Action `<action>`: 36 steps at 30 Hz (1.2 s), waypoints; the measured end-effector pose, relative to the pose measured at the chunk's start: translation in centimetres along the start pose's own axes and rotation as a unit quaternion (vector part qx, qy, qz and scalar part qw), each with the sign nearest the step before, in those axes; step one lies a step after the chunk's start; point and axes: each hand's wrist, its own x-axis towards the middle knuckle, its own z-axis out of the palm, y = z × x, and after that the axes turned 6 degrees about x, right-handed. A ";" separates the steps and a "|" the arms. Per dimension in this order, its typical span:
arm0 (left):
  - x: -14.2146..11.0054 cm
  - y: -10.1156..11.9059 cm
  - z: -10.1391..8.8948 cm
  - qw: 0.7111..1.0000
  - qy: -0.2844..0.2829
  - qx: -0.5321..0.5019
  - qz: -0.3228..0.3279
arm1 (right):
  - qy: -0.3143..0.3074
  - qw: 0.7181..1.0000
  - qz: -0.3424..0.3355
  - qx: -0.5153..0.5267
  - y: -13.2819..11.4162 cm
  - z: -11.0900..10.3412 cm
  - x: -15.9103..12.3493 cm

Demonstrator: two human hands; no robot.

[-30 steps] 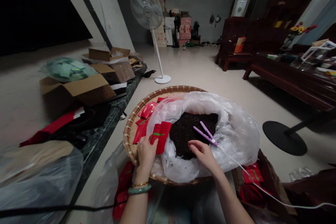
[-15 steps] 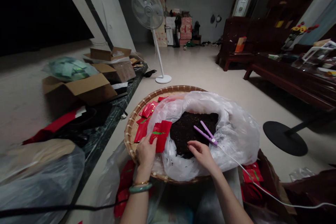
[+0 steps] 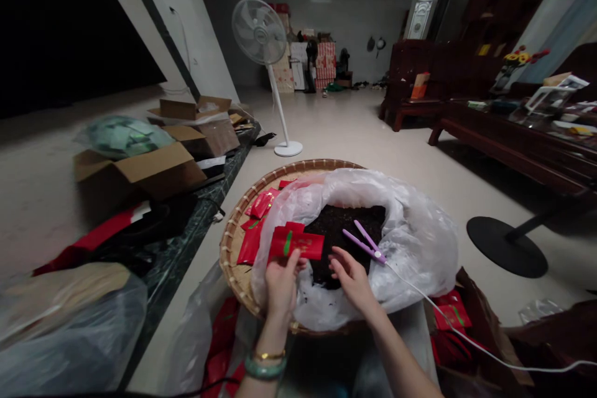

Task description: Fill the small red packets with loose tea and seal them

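My left hand (image 3: 281, 286) pinches a red packet (image 3: 305, 244) with a green mark, holding it over the near left part of a white plastic bag (image 3: 420, 242). Another red packet edge shows behind it; I cannot tell if it is held too. My right hand (image 3: 352, 277) hovers over dark loose material (image 3: 326, 227) in the opened bag, its fingers apart and holding nothing. A purple flat iron (image 3: 366, 244) lies with its arms spread on the dark material and the bag's edge. More red packets (image 3: 262, 204) lie on the round woven tray (image 3: 229, 242) at left.
A white cord (image 3: 436, 308) runs from the flat iron to the right. Red packets (image 3: 452, 311) fill a box at lower right. Cardboard boxes (image 3: 140, 165) sit on a dark ledge at left. A standing fan (image 3: 280, 106) stands ahead; a wooden table (image 3: 504, 149) is at right.
My left hand has moved right and turned the red packet from upright to sideways, towards my right hand. My right hand's fingers have spread slightly. The view has tilted a little.
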 end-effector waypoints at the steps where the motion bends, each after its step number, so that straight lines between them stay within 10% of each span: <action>1: -1.0 -0.3 1.0 0.999 -0.014 -0.030 -0.030 | 0.009 1.000 -0.013 0.002 -0.2 0.4 -0.1; 15: -4.2 -1.3 3.1 0.990 -0.034 -0.116 -0.078 | 0.112 0.927 -0.242 -0.263 -0.1 1.1 -1.0; 36: -1.6 -1.4 1.3 0.987 -0.133 -0.039 -0.080 | 0.067 0.993 -0.087 -0.039 -3.0 -1.6 0.5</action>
